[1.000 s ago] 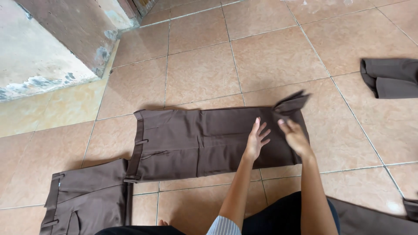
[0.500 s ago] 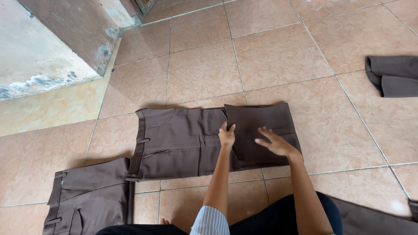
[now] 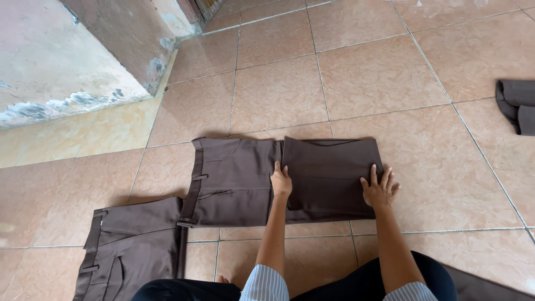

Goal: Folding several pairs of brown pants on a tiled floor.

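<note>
Evidently soft and limp, the brown trousers lay half-folded on the tiled floor, the left hand and right hand pressing open, flat fingers on the folded-over part, best gripped at its edges.

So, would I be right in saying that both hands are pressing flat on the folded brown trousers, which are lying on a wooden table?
Not quite: the head view shows the folded brown trousers lying on a tiled floor, not a wooden table. The rest holds: the left hand and the right hand both press flat on them.
</note>
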